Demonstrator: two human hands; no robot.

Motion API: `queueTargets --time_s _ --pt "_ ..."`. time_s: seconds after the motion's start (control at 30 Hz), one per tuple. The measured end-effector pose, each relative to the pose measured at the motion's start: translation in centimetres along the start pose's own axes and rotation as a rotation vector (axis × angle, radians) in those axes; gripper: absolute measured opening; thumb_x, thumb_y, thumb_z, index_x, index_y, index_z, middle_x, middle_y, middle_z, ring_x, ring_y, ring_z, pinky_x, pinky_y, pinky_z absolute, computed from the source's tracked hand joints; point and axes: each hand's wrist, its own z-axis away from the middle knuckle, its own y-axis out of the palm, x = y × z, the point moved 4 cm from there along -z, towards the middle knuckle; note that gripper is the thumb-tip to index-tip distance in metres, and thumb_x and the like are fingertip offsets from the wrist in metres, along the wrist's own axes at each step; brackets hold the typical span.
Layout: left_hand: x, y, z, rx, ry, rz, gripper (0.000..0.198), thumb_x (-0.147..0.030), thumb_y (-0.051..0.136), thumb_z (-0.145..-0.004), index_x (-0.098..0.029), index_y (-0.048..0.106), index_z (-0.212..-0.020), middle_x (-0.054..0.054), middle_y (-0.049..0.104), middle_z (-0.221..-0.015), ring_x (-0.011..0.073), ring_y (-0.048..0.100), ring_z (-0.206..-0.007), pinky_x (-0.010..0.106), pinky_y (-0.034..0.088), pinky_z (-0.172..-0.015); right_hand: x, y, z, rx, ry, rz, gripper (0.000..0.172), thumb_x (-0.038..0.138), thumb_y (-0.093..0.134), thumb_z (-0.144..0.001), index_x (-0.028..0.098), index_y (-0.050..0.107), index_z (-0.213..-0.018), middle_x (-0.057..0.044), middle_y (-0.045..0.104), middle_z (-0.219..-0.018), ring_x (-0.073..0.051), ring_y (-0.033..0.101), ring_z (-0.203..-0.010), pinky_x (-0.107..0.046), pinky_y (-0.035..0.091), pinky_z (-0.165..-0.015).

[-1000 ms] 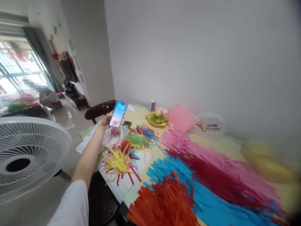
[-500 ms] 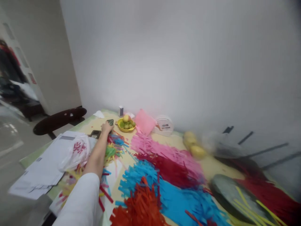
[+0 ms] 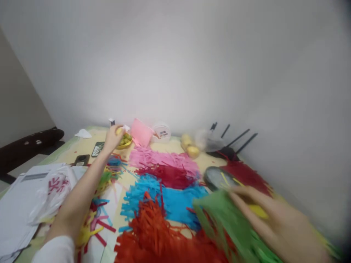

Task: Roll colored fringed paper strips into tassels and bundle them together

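Note:
My left hand (image 3: 113,138) reaches over the far left of the table, fingers closed around a yellowish apple (image 3: 119,130) at the yellow fruit bowl (image 3: 124,146). Small green fruits (image 3: 126,138) lie in that bowl. A phone (image 3: 98,149) rests on the tabletop just left of the left wrist. At the lower right, my right hand (image 3: 279,223) is blurred and pinches a piece of green fringed paper (image 3: 225,210) between thumb and fingers. Something yellow (image 3: 257,211) shows by the right palm; its kind is unclear. Below the green piece lies orange-red fringed paper (image 3: 159,233).
Blue (image 3: 178,204), dark red (image 3: 171,177) and pink fringed paper (image 3: 161,159) cover the middle. White sheets (image 3: 16,208) and a plastic bag (image 3: 55,190) lie left. Yellow fruits (image 3: 189,146) and a dark round dish (image 3: 216,179) stand right. The wall (image 3: 175,65) borders the back.
My left hand has gone from the phone to the apple on the bowl, leaving the phone on the table. My right hand has come into view with the green fringed paper. The view has swung right.

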Motion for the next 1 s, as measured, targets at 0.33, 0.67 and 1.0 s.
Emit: queueTargets --time_s 0.33,0.67,1.0 --pt "-17.3 6.8 19.0 0.558 0.39 0.141 0.018 -0.021 0.059 -0.085 -0.011 0.071 -0.092 0.009 0.074 -0.09 0.0213 0.067 -0.086 0.03 0.05 -0.081 4.2 2.9 -2.0 0.112 -0.249 -0.022 0.024 0.025 0.045 -0.096 0.018 0.068 -0.091 -0.009 0.075 -0.084 -0.022 0.07 -0.071 -0.03 0.048 -0.063" --pt "-18.5 4.9 21.9 0.704 0.393 -0.041 0.031 -0.017 0.039 -0.091 -0.013 0.069 -0.091 0.01 0.073 -0.09 0.0189 0.066 -0.079 0.026 0.048 -0.076 5.8 2.4 1.4 0.003 -0.216 -0.143 0.036 0.03 0.054 -0.091 0.012 0.061 -0.121 -0.016 0.069 -0.115 -0.032 0.06 -0.109 -0.045 0.047 -0.096" --pt "-17.2 2.0 22.7 0.742 0.34 -0.212 0.029 -0.016 0.039 -0.087 -0.014 0.063 -0.07 0.005 0.064 -0.066 0.0151 0.052 -0.058 0.025 0.037 -0.059 4.7 3.9 1.2 0.273 -0.07 0.004 0.027 0.011 0.049 -0.085 0.012 0.068 -0.105 -0.016 0.073 -0.098 -0.031 0.065 -0.092 -0.04 0.048 -0.083"
